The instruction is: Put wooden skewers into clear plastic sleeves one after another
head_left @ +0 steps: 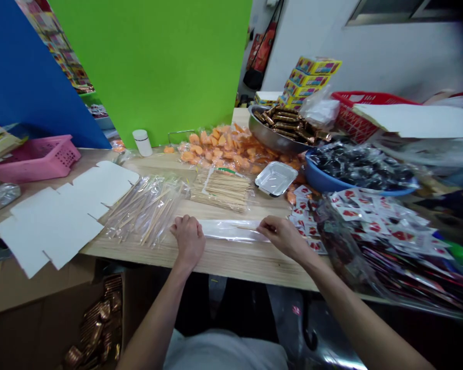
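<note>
A long clear plastic sleeve (219, 231) lies flat on the table between my hands, possibly in a stack. My left hand (187, 237), fingers curled, grips its left end. My right hand (281, 234) is pinched at the right end around a thin wooden stick (247, 227), which points left along the sleeve. Whether its tip is inside or on top I cannot tell. Just beyond lies a bundle of wooden sticks (226, 187) on its opened wrapper. Left of my left hand is a pile of clear sleeves with sticks in them (148, 208).
White cardboard pieces (73, 205) lie at the left, near a pink basket (42, 159). Behind are orange wrapped pieces (219, 146), a foil tray (276, 179) and a metal bowl (262, 131). A blue basin (320, 174) and red-printed packets (374, 218) crowd the right.
</note>
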Motion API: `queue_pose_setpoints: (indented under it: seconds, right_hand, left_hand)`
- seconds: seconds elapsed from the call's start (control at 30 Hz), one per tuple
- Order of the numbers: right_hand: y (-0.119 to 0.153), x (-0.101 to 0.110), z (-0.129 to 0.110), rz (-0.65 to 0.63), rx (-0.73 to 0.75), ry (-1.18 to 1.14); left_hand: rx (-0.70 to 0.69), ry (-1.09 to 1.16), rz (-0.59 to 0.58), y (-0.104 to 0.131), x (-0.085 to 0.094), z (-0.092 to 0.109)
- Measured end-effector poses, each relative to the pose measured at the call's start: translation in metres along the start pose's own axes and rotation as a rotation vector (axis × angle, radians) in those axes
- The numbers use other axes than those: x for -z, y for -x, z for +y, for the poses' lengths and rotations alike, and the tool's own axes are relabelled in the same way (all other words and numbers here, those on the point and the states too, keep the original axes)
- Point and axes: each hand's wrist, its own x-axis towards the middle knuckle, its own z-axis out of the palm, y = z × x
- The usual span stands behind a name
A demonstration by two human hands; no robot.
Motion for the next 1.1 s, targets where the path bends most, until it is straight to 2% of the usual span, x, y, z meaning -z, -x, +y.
queue_pose_setpoints:
  seconds: [0.23, 0.37, 0.43, 0.5, 0.57, 0.63, 0.67, 0.73, 0.83, 0.9, 0.97, 1.0, 1.03, 1.1]
  right_hand:
    - [0.017, 0.017, 0.006, 0.083, -0.056, -0.026]
    - [0.025, 0.028, 0.004, 0.099, -0.069, -0.116]
    - [0.028, 0.031, -0.002, 0.049, -0.047, -0.137]
    - [0.030, 0.031, -0.011, -0.021, -0.007, -0.124]
    - [0.030, 0.028, -0.025, -0.076, 0.047, -0.092]
    - [0.032, 0.024, -0.040, -0.107, 0.109, -0.052]
    - [0.033, 0.022, -0.048, -0.116, 0.140, -0.032]
    - [0.036, 0.020, -0.060, -0.136, 0.184, 0.013]
    - [0.041, 0.027, -0.062, -0.124, 0.204, 0.051]
    - [0.044, 0.037, -0.052, 0.027, 0.167, 0.029]
    - [0.046, 0.046, -0.039, 0.247, 0.074, -0.037]
    - [0.047, 0.049, -0.034, 0.317, 0.018, -0.087]
    - [0.048, 0.049, -0.032, 0.343, -0.031, -0.145]
    - [0.050, 0.041, -0.036, 0.266, -0.069, -0.256]
  left_hand:
    - [-0.031, -0.070, 0.014, -0.021, 0.010, -0.014]
    - [-0.029, -0.112, -0.027, -0.026, 0.015, -0.023]
    - [-0.053, -0.074, 0.001, -0.023, 0.021, -0.018]
    - [-0.160, 0.022, 0.019, -0.017, 0.031, -0.003]
    - [-0.379, 0.135, -0.090, -0.010, 0.040, 0.017]
    - [-0.626, 0.202, -0.320, -0.001, 0.046, 0.038]
    - [-0.716, 0.228, -0.424, 0.004, 0.046, 0.046]
    - [-0.790, 0.296, -0.548, 0.013, 0.042, 0.057]
    - [-0.704, 0.426, -0.611, 0.022, 0.034, 0.058]
    - [-0.608, 0.495, -0.653, 0.025, 0.032, 0.052]
    - [-0.534, 0.562, -0.697, 0.026, 0.032, 0.047]
    - [-0.506, 0.600, -0.717, 0.027, 0.032, 0.045]
    - [-0.482, 0.637, -0.739, 0.028, 0.032, 0.045]
    - [-0.437, 0.708, -0.773, 0.030, 0.031, 0.047]
